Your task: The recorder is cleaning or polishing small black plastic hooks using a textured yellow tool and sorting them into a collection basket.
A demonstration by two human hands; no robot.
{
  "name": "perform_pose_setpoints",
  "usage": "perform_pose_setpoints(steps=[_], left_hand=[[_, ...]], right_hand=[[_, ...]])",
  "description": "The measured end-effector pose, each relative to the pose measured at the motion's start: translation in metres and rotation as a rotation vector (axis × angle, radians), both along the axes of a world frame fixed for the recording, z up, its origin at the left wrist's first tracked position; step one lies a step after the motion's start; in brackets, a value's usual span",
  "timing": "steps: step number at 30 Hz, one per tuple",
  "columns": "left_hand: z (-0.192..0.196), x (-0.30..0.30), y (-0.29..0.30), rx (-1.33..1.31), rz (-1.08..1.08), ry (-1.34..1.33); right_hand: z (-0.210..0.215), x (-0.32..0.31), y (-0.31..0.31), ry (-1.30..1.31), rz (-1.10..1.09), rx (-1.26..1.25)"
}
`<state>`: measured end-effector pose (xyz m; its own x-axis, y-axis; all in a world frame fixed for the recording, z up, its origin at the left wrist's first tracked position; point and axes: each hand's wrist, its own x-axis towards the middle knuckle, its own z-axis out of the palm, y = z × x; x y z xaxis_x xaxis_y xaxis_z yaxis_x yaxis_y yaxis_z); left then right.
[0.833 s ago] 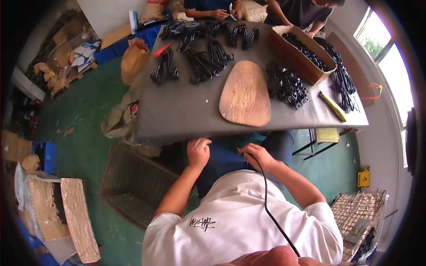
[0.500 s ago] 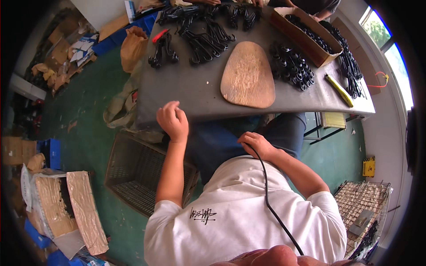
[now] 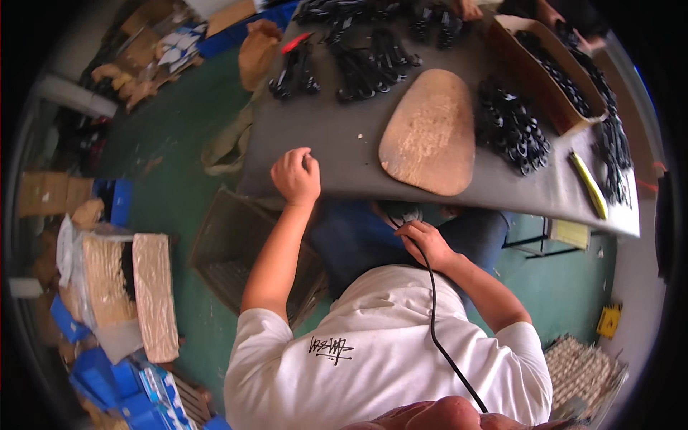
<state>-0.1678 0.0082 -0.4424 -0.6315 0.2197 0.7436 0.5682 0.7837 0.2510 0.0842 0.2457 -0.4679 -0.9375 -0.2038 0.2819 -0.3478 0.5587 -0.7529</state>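
My left hand (image 3: 295,175) hangs over the near left edge of the dark table (image 3: 333,161), its fingers curled. Anything inside that loose fist is hidden from view. Low over my lap, my right hand (image 3: 428,244) is closed round a black cable (image 3: 434,308) that runs up across my white shirt. A worn wooden board (image 3: 430,132), rounded at its corners, lies on the table beyond my right hand. Bundles of black hooked pieces (image 3: 369,72) lie behind and left of the board, and another bundle (image 3: 512,129) sits just right of it.
A long cardboard box (image 3: 548,72) of black pieces stands at the back right, with a co-worker's hand (image 3: 562,25) beside it. A yellow-green tool (image 3: 589,185) lies near the right edge and a red-handled tool (image 3: 295,43) at back left. A plastic crate (image 3: 240,251) stands on the floor.
The view has shifted, so the table sits farther right. My left hand has risen a little over the table's edge. My right hand keeps hold of the cable.
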Motion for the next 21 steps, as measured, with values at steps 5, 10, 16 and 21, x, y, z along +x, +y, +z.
perform_pose_setpoints(steps=[5, 10, 16, 21], left_hand=[[0.001, 0.001, 0.001, -0.013, 0.056, -0.005], [-0.003, -0.001, 0.000, -0.013, 0.071, -0.055], [0.005, -0.003, -0.004, 0.018, 0.039, -0.071], [0.003, -0.004, -0.009, 0.106, -0.093, -0.068]], right_hand=[[0.011, -0.011, 0.008, 0.084, 0.017, -0.097], [-0.009, -0.008, 0.030, -0.176, 0.051, 0.142], [0.011, -0.009, 0.044, -0.131, 0.348, 0.138], [0.023, -0.021, 0.031, -0.151, 0.150, 0.111]])
